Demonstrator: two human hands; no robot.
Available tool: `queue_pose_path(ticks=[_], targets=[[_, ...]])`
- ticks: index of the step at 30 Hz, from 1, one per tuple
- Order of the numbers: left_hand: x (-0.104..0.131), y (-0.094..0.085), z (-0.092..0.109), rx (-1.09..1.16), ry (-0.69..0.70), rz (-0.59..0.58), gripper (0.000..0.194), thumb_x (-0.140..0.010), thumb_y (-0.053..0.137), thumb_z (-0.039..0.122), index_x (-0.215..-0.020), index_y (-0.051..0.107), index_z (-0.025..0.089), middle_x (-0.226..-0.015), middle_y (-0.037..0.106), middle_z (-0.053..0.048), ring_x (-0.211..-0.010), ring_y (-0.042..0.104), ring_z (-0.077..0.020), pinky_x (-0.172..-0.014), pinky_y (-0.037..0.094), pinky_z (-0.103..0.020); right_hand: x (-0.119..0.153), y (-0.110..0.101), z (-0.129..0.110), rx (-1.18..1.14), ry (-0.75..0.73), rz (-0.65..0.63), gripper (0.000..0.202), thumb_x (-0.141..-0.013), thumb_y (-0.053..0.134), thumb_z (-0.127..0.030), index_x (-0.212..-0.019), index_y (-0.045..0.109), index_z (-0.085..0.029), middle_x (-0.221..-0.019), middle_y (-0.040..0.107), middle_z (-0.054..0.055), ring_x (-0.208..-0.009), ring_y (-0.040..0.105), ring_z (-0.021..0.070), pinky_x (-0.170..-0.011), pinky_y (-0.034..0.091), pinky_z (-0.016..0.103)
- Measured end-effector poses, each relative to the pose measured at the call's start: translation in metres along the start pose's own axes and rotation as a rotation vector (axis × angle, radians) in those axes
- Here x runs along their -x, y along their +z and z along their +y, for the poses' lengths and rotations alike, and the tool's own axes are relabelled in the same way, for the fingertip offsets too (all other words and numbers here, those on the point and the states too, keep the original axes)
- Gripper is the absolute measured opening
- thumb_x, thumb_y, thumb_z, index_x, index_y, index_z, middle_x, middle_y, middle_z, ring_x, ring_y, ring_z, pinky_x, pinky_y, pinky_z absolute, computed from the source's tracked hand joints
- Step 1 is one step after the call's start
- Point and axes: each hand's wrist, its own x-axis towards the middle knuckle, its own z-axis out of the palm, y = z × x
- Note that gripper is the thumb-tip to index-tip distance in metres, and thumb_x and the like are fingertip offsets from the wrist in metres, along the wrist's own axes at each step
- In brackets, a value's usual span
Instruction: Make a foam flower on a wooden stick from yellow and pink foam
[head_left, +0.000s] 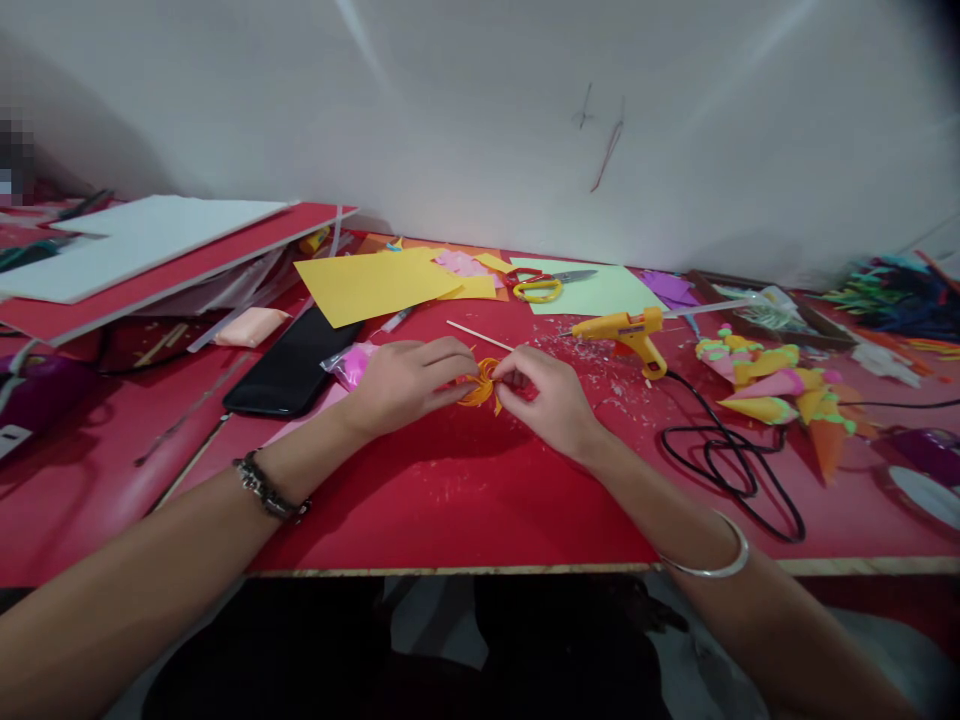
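Note:
A small bundle of orange curled strips [486, 380], looped and looking like paper, is held low over the red tabletop between my two hands. My left hand [409, 385] pinches its left side with thumb and fingers, and the fingers partly cover it. On the other side my right hand [551, 400] grips the strips between thumb and bent fingers. Just beyond the hands lies a thin pale stick [480, 335]. Close to my left wrist are a pink item in clear plastic [351, 366] and a black phone [289, 365].
A yellow glue gun [626, 335] with a looped black cord [731, 465] lies to the right, near several colourful paper cones [787, 385]. Scissors [540, 288] rest on pale green paper [622, 290]. Yellow sheets [367, 285] and white boards [157, 240] lie farther left.

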Motion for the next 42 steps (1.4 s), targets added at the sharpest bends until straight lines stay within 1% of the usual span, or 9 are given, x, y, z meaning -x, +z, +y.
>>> queue_pose_path(ticks=[5,13,22,29,33,39,42], targets=[[-0.0003,-0.0031,0.0025,-0.046,0.042,0.013,0.017,-0.084,0.044,0.03,-0.087,0.059,0.02,-0.088,0.065,-0.001,-0.072,0.059,-0.0085,-0.059,0.041,-0.018,0.0001,-0.002,-0.0036,0.046,-0.048,0.037,0.007,-0.077,0.047,-0.014,-0.077,0.053,-0.018,-0.072,0.053,0.001,-0.068,0.05,0.0109,-0.063,0.04,0.022],[0.0,-0.0049,0.0017,-0.037,0.059,0.007,0.018,-0.084,0.044,0.029,-0.088,0.058,0.019,-0.088,0.065,-0.003,-0.075,0.059,-0.0103,-0.065,0.043,-0.02,0.0002,-0.0054,-0.0064,0.05,-0.118,0.053,0.01,-0.082,0.044,-0.019,-0.081,0.054,-0.02,-0.08,0.056,0.004,-0.079,0.052,0.0138,-0.071,0.042,0.027],[0.0005,-0.0054,0.0024,-0.038,0.061,0.023,0.018,-0.085,0.043,0.029,-0.087,0.058,0.019,-0.087,0.065,-0.002,-0.075,0.058,-0.0095,-0.067,0.042,-0.02,0.0007,-0.0061,-0.0058,0.043,-0.17,0.055,0.01,-0.083,0.046,-0.019,-0.078,0.055,-0.018,-0.08,0.057,0.004,-0.08,0.052,0.0134,-0.073,0.043,0.027],[-0.0005,-0.0064,0.0025,-0.048,0.063,0.006,0.019,-0.085,0.042,0.029,-0.086,0.059,0.019,-0.087,0.065,-0.003,-0.074,0.059,-0.0097,-0.064,0.043,-0.02,0.0008,-0.0064,-0.0057,0.038,-0.153,0.042,0.013,-0.083,0.044,-0.021,-0.078,0.056,-0.02,-0.081,0.057,0.004,-0.08,0.053,0.0144,-0.073,0.043,0.029],[-0.0001,-0.0064,0.002,-0.048,0.071,0.008,0.019,-0.085,0.043,0.028,-0.086,0.059,0.019,-0.086,0.066,-0.003,-0.074,0.059,-0.0096,-0.064,0.043,-0.02,0.0007,-0.0062,-0.0058,0.028,-0.162,0.038,0.012,-0.083,0.045,-0.02,-0.077,0.056,-0.02,-0.08,0.058,0.004,-0.08,0.053,0.0138,-0.073,0.042,0.028],[0.0006,-0.0049,0.0011,-0.059,0.053,0.021,0.02,-0.085,0.042,0.03,-0.085,0.059,0.019,-0.084,0.065,-0.002,-0.073,0.06,-0.0097,-0.064,0.044,-0.02,0.001,-0.0062,-0.0076,0.044,-0.102,0.075,0.009,-0.082,0.045,-0.022,-0.081,0.054,-0.02,-0.079,0.057,0.003,-0.077,0.052,0.0143,-0.071,0.042,0.028],[0.0002,-0.005,0.0014,-0.05,0.057,0.038,0.018,-0.084,0.043,0.029,-0.083,0.058,0.018,-0.082,0.065,-0.002,-0.072,0.06,-0.0092,-0.063,0.043,-0.019,0.0006,-0.0065,-0.0081,0.059,-0.101,0.082,0.008,-0.081,0.046,-0.021,-0.08,0.054,-0.02,-0.078,0.057,0.004,-0.077,0.051,0.0143,-0.071,0.042,0.028]])
